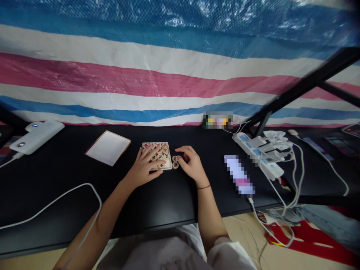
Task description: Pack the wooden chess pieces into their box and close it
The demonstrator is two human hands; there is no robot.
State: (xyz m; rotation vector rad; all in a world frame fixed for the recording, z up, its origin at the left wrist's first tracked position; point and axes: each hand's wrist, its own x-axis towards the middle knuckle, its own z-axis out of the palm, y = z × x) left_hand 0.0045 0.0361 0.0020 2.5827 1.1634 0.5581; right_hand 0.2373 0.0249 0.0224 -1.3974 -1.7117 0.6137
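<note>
Two hands, left hand [146, 167] spread on xiangqi pieces [160, 149], right hand [191, 164] curled by two loose pieces [175, 162]

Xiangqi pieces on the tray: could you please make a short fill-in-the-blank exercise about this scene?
The left hand rests on the xiangqi pieces in the tray, with its palm facing ____.
The right hand is nearest to ____ loose pieces beside the tray.
A thin ____ cord circles the right wrist.

Missing words: down; two; red.
</note>
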